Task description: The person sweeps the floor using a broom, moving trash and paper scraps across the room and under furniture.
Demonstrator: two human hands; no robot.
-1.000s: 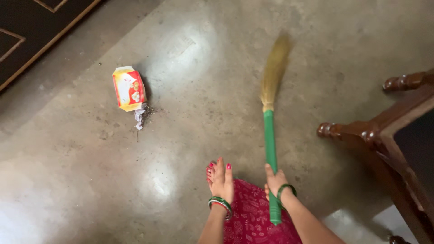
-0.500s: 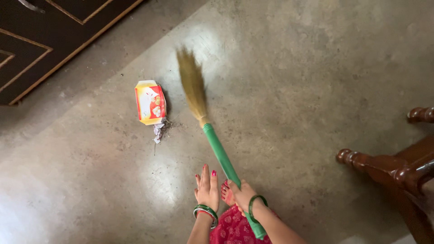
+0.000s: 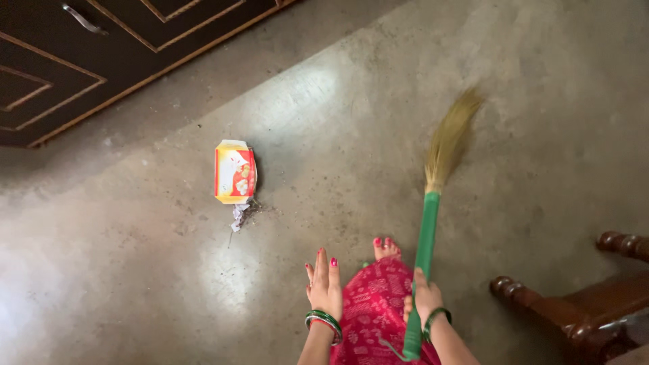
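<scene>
The right hand grips the green handle of the broom, its bristles out on the far right of the floor; the left hand hangs open, fingers spread, holding nothing. This looks like mid-sweep: the next stroke would have to draw leftward toward the box and scraps.

Dark cabinet top left; wooden furniture lower right.
</scene>
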